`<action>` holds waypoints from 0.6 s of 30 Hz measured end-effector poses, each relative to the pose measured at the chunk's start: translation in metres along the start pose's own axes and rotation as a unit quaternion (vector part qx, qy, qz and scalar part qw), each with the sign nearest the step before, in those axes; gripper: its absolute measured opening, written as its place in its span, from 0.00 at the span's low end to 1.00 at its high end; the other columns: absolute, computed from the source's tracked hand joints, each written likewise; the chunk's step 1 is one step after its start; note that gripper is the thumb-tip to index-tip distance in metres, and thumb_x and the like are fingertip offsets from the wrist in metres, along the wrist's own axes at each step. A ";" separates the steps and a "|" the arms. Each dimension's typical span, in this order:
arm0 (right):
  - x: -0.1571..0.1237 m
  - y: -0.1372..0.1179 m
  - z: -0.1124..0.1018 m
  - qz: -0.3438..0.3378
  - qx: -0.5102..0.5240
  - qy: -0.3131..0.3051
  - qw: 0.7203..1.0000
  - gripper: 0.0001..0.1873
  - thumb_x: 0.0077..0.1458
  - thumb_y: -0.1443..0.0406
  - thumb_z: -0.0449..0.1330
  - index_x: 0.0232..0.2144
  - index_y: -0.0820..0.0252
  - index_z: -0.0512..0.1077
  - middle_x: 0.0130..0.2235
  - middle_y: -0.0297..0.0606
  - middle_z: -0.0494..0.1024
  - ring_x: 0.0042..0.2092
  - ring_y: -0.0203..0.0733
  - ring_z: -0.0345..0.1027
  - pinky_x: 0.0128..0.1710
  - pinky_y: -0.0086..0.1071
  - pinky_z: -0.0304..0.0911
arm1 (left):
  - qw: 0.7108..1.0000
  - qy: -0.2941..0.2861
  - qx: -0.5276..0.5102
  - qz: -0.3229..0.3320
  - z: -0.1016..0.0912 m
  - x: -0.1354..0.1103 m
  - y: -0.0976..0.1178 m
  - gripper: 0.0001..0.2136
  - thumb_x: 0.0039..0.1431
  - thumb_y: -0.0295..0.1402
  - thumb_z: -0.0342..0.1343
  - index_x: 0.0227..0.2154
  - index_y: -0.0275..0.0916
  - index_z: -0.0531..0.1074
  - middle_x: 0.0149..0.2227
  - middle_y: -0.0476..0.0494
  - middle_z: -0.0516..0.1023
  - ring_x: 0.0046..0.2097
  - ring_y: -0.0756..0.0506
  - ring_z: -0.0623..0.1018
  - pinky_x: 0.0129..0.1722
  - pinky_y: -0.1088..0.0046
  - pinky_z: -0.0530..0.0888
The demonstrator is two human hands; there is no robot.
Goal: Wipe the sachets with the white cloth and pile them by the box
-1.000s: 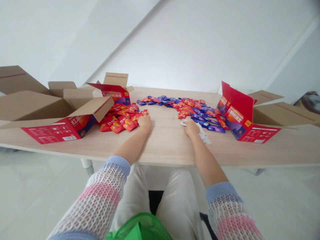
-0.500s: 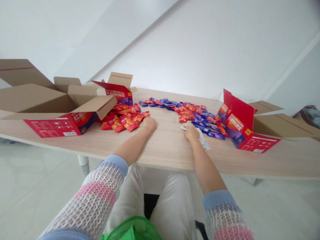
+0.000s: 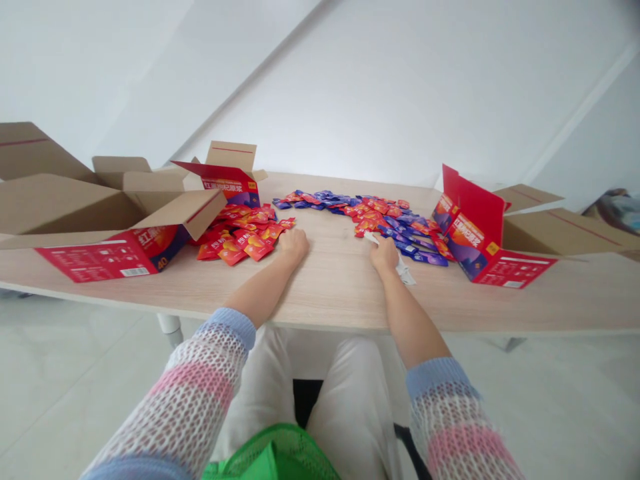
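Note:
My left hand [image 3: 294, 245] is a closed fist on the table, at the right edge of a pile of red sachets [image 3: 233, 241]. Its fingertips are turned out of sight, so whether anything is inside them is hidden. My right hand [image 3: 384, 255] grips a crumpled white tissue [image 3: 405, 272] against the tabletop, part of it poking out beyond the fingers. Just past that hand lie mixed red and purple sachets [image 3: 407, 233], which form a band curving across the back of the table.
An open carton [image 3: 95, 257] with spread flaps stands at the left, and a smaller red carton [image 3: 231, 187] is behind it. Another open red carton [image 3: 475, 243] sits at the right. A green mesh item [image 3: 273, 453] is at my lap below the wooden table [image 3: 335, 293].
The view has shifted slightly, so the table sits a little higher. Less of the tissue shows beside my right hand. My left hand stays by the red sachets.

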State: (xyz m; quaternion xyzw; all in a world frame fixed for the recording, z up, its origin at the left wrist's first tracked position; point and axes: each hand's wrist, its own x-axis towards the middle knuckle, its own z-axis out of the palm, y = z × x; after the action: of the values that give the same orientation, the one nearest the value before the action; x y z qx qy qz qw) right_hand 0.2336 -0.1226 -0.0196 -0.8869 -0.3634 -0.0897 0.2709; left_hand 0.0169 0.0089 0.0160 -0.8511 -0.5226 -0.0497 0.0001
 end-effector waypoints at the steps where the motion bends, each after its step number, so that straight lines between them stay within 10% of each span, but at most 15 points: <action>1: 0.000 0.001 -0.003 0.008 0.007 0.027 1.000 0.23 0.60 0.62 0.46 0.57 0.49 0.65 0.48 0.45 0.68 0.47 0.47 0.67 0.44 0.35 0.62 | 1.000 0.016 0.000 -0.013 0.001 0.001 0.000 0.17 0.60 0.31 0.47 0.48 0.28 0.72 0.46 0.23 0.74 0.51 0.35 0.73 0.44 0.64 0.69; 9: 0.001 0.002 -0.019 0.005 0.030 0.141 0.990 0.25 0.62 0.63 0.39 0.59 0.57 0.58 0.55 0.48 0.64 0.53 0.49 0.63 0.48 0.37 0.59 | 0.998 0.049 0.001 -0.035 0.012 0.013 -0.004 0.16 0.58 0.31 0.50 0.46 0.27 0.72 0.45 0.24 0.74 0.48 0.35 0.74 0.45 0.64 0.69; 18: 0.014 0.009 -0.013 0.184 -0.010 -0.057 0.981 0.47 0.55 0.57 0.56 0.63 0.78 0.36 0.49 0.63 0.71 0.51 0.55 0.67 0.49 0.43 0.62 | 0.996 0.081 0.007 -0.028 0.020 0.018 -0.006 0.16 0.57 0.31 0.49 0.44 0.28 0.74 0.43 0.27 0.76 0.46 0.35 0.75 0.44 0.62 0.70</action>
State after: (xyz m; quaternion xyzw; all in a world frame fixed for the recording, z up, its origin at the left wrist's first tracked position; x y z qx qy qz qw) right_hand 0.2509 -0.1270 -0.0073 -0.9449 -0.2078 0.0089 0.2529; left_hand 0.0214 0.0286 -0.0032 -0.8294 -0.5449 -0.1143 0.0469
